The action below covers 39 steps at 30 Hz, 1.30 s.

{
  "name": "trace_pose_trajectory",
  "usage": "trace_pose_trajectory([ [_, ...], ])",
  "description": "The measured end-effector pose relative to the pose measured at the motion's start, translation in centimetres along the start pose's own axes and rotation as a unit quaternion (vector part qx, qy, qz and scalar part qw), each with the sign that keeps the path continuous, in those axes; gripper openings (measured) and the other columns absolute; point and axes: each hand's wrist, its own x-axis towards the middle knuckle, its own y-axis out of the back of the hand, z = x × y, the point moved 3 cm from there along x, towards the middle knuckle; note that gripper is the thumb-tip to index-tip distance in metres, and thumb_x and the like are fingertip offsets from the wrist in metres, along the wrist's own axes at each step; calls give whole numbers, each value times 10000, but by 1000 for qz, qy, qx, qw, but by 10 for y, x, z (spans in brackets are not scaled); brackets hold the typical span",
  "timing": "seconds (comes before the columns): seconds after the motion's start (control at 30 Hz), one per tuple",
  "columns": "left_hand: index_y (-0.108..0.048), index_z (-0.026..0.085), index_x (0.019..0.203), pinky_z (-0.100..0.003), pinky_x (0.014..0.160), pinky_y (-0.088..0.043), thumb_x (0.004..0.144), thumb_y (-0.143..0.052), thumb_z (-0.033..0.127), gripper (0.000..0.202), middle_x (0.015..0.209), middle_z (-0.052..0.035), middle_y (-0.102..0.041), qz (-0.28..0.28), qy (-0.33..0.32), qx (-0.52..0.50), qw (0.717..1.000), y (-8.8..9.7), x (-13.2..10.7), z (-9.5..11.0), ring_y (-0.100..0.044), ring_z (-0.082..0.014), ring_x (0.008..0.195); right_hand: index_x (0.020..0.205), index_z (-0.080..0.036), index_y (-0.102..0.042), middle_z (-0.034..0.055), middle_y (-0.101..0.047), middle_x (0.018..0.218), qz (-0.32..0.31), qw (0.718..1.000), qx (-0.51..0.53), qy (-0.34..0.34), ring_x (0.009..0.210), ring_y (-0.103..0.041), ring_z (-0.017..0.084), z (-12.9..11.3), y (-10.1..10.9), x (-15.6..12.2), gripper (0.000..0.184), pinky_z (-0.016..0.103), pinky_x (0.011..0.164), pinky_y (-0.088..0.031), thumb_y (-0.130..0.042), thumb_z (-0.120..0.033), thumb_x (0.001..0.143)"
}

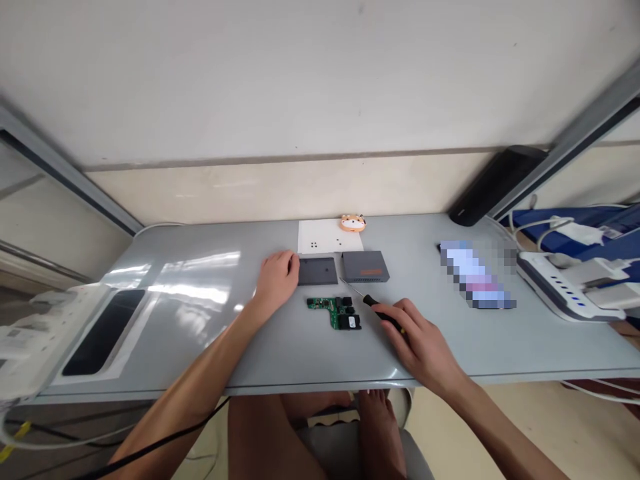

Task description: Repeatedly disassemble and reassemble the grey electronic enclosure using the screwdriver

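My left hand [277, 275] rests on the grey table [210, 333] with its fingers curled against the left edge of a flat dark grey cover plate [319, 271]. My right hand [417, 337] is closed on the black handle of a small screwdriver [367, 300], whose thin shaft points up-left toward a grey box housing [365, 266]. A green circuit board [336, 311] with black connectors lies between my hands. Behind the plate is a white sheet of paper [327, 235] with a few tiny dark screws on it.
An orange animal-shaped trinket [353, 223] sits at the back. A dark phone [103, 331] lies at the left, a blurred-out object [477, 275] and a white power strip [565, 287] at the right, a black bar-shaped device [495, 185] behind. My knees are below the table's front edge.
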Motion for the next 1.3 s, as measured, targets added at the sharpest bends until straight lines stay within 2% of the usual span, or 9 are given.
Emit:
trace_pose_trajectory([
  [0.17, -541, 241, 792, -421, 953, -489, 1080, -422, 247, 311, 895, -68, -707, 2, -5, -5, 1000, 0, 0, 0, -659, -263, 955, 1216, -227, -689, 18, -659, 865, 31, 999, 25, 32, 600, -645, 126, 0, 4, -4, 199, 242, 546, -557, -516, -261, 1125],
  [0.33, -539, 244, 784, -426, 947, -491, 1075, -434, 253, 309, 897, -71, -715, 15, 0, -14, 1000, -1, 0, -3, -666, -270, 955, 1204, -239, -757, 39, -690, 860, 16, 998, -6, 57, 616, -663, 136, -2, 2, -7, 239, 265, 571, -568, -545, -308, 1121],
  [0.5, -582, 249, 819, -418, 946, -495, 1074, -456, 226, 285, 913, -69, -745, 31, 13, -31, 999, -5, 2, -3, -684, -269, 949, 1196, -267, -811, 48, -697, 863, -3, 1000, 4, 24, 609, -658, 141, 3, 2, -12, 258, 280, 579, -577, -579, -329, 1102],
  [0.63, -647, 251, 939, -435, 1014, -488, 1085, -468, 225, 233, 1031, -90, -784, 35, 27, -32, 998, -6, 1, -2, -706, -287, 1067, 1173, -270, -824, 50, -698, 871, 16, 1000, 19, 2, 645, -684, 152, 5, 5, -14, 260, 286, 610, -592, -598, -371, 1093],
  [0.87, -680, 243, 1041, -413, 1016, -520, 1100, -429, 202, 260, 1064, -85, -806, 32, 42, -48, 997, -2, -7, -5, -739, -266, 1049, 1128, -285, -819, 24, -681, 858, 112, 991, 8, -78, 570, -607, 119, 9, 5, -19, 221, 264, 561, -540, -622, -372, 1078],
  [1.0, -679, 238, 1069, -418, 1030, -523, 1090, -408, 187, 277, 1100, -89, -803, 27, 51, -56, 997, -1, -8, -5, -735, -264, 1078, 1090, -296, -830, 33, -677, 835, 136, 983, -8, -123, 591, -602, 137, 11, 7, -23, 242, 285, 570, -530, -623, -419, 1062],
  [1.13, -679, 243, 1078, -403, 992, -533, 1078, -415, 196, 269, 1019, -70, -782, 22, 48, -58, 997, -2, -6, -5, -730, -257, 1040, 1074, -299, -818, 17, -681, 803, 163, 979, -16, -124, 585, -588, 131, 8, 13, -20, 182, 284, 536, -486, -655, -375, 1045],
  [1.23, -674, 244, 1067, -370, 923, -530, 1071, -427, 213, 249, 902, -42, -737, 27, 51, -68, 996, -1, -5, -6, -718, -243, 955, 1060, -283, -801, 8, -687, 795, 230, 966, -10, -116, 643, -615, 135, 7, 20, -15, 140, 277, 541, -453, -662, -271, 1047],
  [1.3, -670, 246, 1072, -356, 882, -517, 1070, -433, 226, 238, 859, -27, -708, 29, 55, -71, 996, -1, -5, -7, -699, -235, 901, 1006, -248, -792, -2, -668, 754, 272, 957, -13, -100, 618, -583, 119, 7, 25, -12, 107, 273, 522, -411, -690, -227, 1027],
])
